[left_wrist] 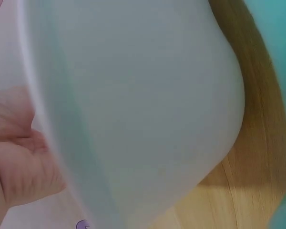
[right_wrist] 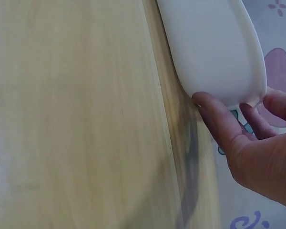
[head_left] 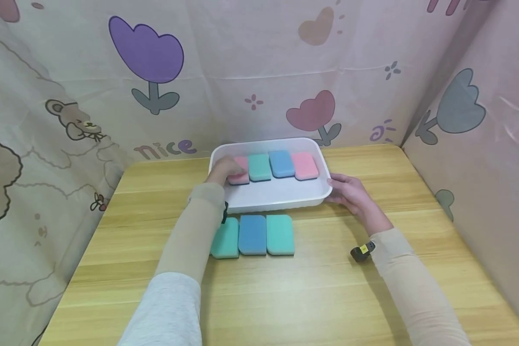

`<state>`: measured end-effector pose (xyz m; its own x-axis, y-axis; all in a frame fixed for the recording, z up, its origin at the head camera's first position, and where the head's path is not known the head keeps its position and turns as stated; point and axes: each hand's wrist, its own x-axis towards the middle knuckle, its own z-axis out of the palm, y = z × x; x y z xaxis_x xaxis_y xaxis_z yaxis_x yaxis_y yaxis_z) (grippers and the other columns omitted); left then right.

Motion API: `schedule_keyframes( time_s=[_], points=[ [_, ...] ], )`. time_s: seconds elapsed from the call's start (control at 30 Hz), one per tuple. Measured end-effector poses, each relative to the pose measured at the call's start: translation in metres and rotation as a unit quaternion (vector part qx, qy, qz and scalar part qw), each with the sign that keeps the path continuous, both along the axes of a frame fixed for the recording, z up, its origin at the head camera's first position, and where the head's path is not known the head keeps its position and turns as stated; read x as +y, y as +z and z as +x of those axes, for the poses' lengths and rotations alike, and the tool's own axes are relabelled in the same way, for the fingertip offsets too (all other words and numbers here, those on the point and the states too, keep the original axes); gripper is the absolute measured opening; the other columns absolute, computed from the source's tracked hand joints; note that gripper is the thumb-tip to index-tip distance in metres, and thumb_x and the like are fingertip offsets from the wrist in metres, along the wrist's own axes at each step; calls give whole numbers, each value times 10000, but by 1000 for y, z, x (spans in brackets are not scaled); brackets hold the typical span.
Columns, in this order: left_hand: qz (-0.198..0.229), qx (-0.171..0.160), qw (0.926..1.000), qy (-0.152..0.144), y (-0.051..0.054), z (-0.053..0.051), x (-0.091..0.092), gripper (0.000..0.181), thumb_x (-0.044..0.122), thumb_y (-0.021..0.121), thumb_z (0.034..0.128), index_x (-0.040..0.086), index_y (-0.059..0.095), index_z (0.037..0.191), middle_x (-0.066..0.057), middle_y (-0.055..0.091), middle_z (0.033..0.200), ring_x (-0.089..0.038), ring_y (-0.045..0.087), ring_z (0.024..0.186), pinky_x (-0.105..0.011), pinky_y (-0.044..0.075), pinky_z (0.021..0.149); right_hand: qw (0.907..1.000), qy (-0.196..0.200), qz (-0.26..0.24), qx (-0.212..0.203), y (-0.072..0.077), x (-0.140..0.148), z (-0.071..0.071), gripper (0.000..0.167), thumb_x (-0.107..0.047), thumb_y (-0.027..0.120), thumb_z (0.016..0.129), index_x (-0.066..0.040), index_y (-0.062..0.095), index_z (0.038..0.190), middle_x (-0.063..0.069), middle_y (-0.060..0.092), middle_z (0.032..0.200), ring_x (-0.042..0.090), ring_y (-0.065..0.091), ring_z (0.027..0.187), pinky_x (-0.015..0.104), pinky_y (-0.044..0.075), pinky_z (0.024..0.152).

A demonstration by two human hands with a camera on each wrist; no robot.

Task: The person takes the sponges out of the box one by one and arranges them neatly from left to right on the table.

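A white tray [head_left: 277, 196] stands at the back of the table, with a row of sponges inside: a green sponge [head_left: 259, 167], a blue sponge [head_left: 281, 164], a pink sponge [head_left: 305, 166] and, leftmost, another pink sponge [head_left: 240, 179]. My left hand [head_left: 226, 169] reaches over the tray's left end and holds that leftmost pink sponge by its left side; its fingertips are partly hidden. In the left wrist view, the tray wall hides the fingers. At the tray's right end, my right hand [head_left: 349, 192] grips the rim between thumb and fingers, as the right wrist view shows.
In front of the tray lie a green sponge [head_left: 226, 239], partly behind the left forearm, a blue sponge [head_left: 253, 235] and another green sponge [head_left: 280, 235], side by side on the wooden table [head_left: 311, 293]. A patterned cloth [head_left: 242, 62] hangs behind the table and along both sides.
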<state>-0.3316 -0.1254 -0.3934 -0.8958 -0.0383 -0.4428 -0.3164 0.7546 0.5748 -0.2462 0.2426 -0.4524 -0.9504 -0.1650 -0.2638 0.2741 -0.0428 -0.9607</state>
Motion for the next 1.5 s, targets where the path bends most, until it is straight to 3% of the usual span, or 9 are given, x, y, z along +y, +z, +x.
schedule_keyframes(
  time_s=[0.23, 0.63, 0.73, 0.83, 0.93, 1.03, 1.23, 1.37, 1.5],
  points=[
    [-112, -20, 9999, 70, -1, -5, 4, 532, 259, 694, 997, -27, 527, 1412, -177, 568, 1361, -320, 543, 1239, -425, 456, 1128, 9997, -217, 111, -48, 2, -4, 2, 562, -112, 508, 1088, 94, 294, 1565, 309, 350, 1581, 468, 429, 1423, 449, 547, 1029],
    [-313, 382, 9988, 42, -2, -5, 3, 648, 223, 684, 991, -53, 394, 1500, -200, 491, 1430, -323, 495, 1270, -406, 409, 1175, 9989, -403, 222, -124, 4, -7, 5, 569, -146, 507, 1091, 94, 298, 1563, 307, 364, 1573, 454, 444, 1413, 425, 550, 1030],
    [-430, 592, 9973, -105, -1, -2, 1, 516, 206, 655, 997, -65, 496, 1407, -186, 549, 1293, -310, 531, 1160, -384, 477, 1077, 9987, -441, 195, -148, 4, -8, 5, 571, -139, 507, 1089, 94, 295, 1565, 306, 365, 1572, 452, 445, 1412, 407, 557, 1022],
    [-562, 805, 9949, -241, -1, -1, -2, 340, 155, 621, 973, -59, 579, 1234, -144, 556, 1089, -264, 540, 958, -309, 522, 823, 9987, -434, 203, -172, 4, -8, 5, 570, -137, 505, 1089, 92, 293, 1567, 300, 365, 1574, 447, 447, 1412, 399, 563, 1012],
    [-716, 970, 9921, -341, -2, -3, -3, 202, 80, 569, 913, -32, 581, 1080, -118, 530, 980, -217, 509, 787, -241, 445, 605, 9987, -427, 189, -195, 3, -8, 5, 576, -141, 502, 1091, 90, 283, 1571, 301, 358, 1580, 443, 440, 1421, 400, 559, 1017],
    [-811, 1042, 9905, -385, -1, -3, -4, 186, 32, 521, 872, -23, 572, 1041, -136, 553, 989, -201, 492, 725, -221, 403, 526, 9987, -438, 165, -221, 3, -8, 4, 582, -143, 502, 1091, 88, 274, 1574, 301, 352, 1585, 441, 433, 1427, 399, 556, 1022],
    [-748, 1131, 9904, -280, 8, 7, -3, 316, 22, 514, 889, -47, 588, 1188, -164, 579, 1108, -236, 525, 850, -213, 411, 550, 9985, -448, 185, -264, 4, -8, 5, 588, -150, 507, 1091, 79, 273, 1579, 297, 354, 1586, 441, 435, 1427, 403, 545, 1039],
    [-623, 1335, 9890, -136, 13, 14, -2, 283, 43, 538, 891, -42, 609, 1152, -167, 611, 1089, -246, 560, 857, -217, 462, 552, 9984, -446, 208, -263, 4, -7, 6, 590, -156, 507, 1092, 77, 274, 1581, 292, 348, 1593, 436, 432, 1431, 416, 534, 1051],
    [-582, 1588, 9853, -238, 19, 20, -3, 371, 82, 545, 893, -91, 581, 1219, -237, 583, 1247, -312, 568, 1007, -272, 502, 678, 9987, -416, 163, -239, 4, -7, 6, 585, -149, 493, 1097, 88, 262, 1580, 297, 336, 1597, 442, 419, 1437, 427, 526, 1058]
  ],
)
